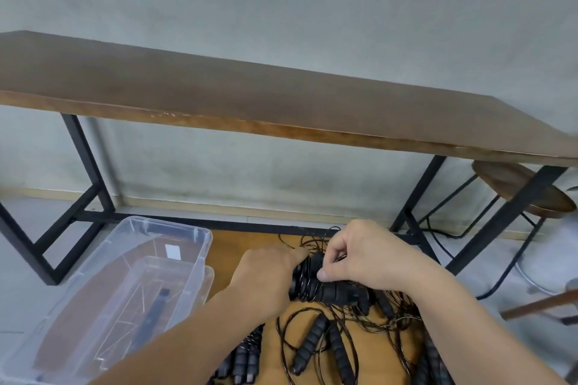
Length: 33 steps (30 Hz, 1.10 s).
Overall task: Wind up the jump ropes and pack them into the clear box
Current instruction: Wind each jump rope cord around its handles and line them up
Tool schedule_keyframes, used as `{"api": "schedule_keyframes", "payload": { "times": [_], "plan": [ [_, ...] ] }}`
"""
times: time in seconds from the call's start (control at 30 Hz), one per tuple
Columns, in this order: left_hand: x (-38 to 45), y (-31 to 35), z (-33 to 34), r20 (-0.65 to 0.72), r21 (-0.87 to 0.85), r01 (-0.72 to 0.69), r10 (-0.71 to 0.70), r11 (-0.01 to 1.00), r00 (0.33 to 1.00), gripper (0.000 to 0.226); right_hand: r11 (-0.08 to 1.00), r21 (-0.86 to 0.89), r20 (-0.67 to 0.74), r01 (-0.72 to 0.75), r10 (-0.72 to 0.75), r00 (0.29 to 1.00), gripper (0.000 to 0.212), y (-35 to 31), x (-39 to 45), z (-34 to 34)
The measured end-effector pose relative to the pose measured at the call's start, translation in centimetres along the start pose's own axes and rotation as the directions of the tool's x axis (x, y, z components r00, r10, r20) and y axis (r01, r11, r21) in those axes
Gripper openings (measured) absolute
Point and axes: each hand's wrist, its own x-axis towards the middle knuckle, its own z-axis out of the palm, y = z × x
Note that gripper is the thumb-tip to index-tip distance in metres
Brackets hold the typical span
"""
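My left hand (pixel 266 278) grips the black foam handles of a jump rope (pixel 325 291), with thin black cord coiled around them. Just to its right, my right hand (pixel 359 256) pinches the cord between thumb and fingers above the handles. Below both hands lies a tangled pile of jump ropes (pixel 328 344) with black ribbed handles on a wooden board. The clear box (pixel 187 259) stands open on the floor to the left; through its walls I see something dark, which I cannot identify.
A long wooden table (pixel 281 109) on black metal legs spans the view in front of me against a grey wall. A round wooden stool (pixel 519 187) stands at the right, with a black cable (pixel 500 278) trailing on the floor beneath it.
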Motion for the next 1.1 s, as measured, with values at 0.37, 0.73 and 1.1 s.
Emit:
{"api": "schedule_keyframes", "payload": {
  "times": [0.37,0.73,1.1],
  "plan": [
    [-1.0,-0.1,-1.2,-0.001,-0.345,-0.215,0.229,0.913,0.973,0.028,0.951,0.29,0.103,0.107,-0.142,0.985,0.014,2.9,1.4,-0.5],
    [-2.4,0.1,-2.0,0.106,-0.711,-0.063,0.196,0.7,0.975,0.044,0.41,0.911,0.126,-0.056,-0.146,0.981,0.014,5.1,1.4,3.6],
    [-0.9,-0.9,-1.9,0.088,-0.811,0.118,-0.079,0.573,0.993,0.051,0.447,0.891,0.033,-0.072,0.095,0.995,0.032,4.0,1.3,8.4]
  ]
}}
